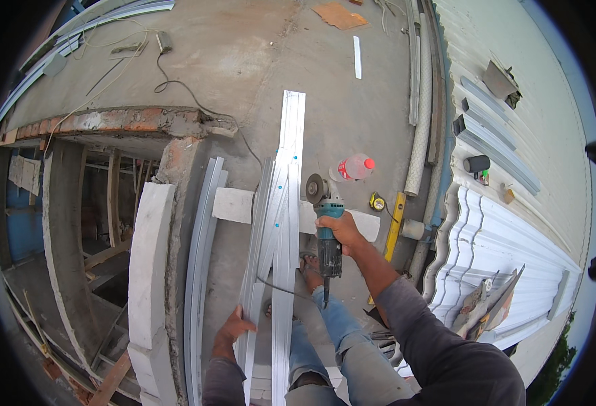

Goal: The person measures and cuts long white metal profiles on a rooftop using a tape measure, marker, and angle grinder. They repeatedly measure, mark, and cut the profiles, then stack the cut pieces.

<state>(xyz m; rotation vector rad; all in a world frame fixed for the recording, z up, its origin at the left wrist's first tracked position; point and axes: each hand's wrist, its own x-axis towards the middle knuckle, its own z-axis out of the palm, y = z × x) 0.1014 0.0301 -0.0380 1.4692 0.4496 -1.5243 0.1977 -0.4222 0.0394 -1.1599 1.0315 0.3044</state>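
Observation:
My right hand (pixel 340 229) is wrapped round the body of a teal and black angle grinder (pixel 330 247). The grinder's disc (pixel 316 188) points away from me, just right of several long, silvery metal channels (pixel 284 284) that overlap lengthwise. Small blue dots mark some of them. On the left edge of this stack, my left hand (pixel 234 328) grips a narrow metal channel (pixel 248 301), thumb across its top; the other fingers are partly hidden. A white block (pixel 233 205) lies crosswise beneath the channels. My feet stand beside the stack.
More channels (pixel 203 250) lie to the left, along a rough wall edge beside a deep opening (pixel 108 271). A red-capped plastic bottle (pixel 353 167), tape measure (pixel 377 201) and yellow level (pixel 395 227) lie right. The grinder's cord (pixel 284 289) crosses the stack. Pipes (pixel 421 115) border a corrugated roof (pixel 501 250).

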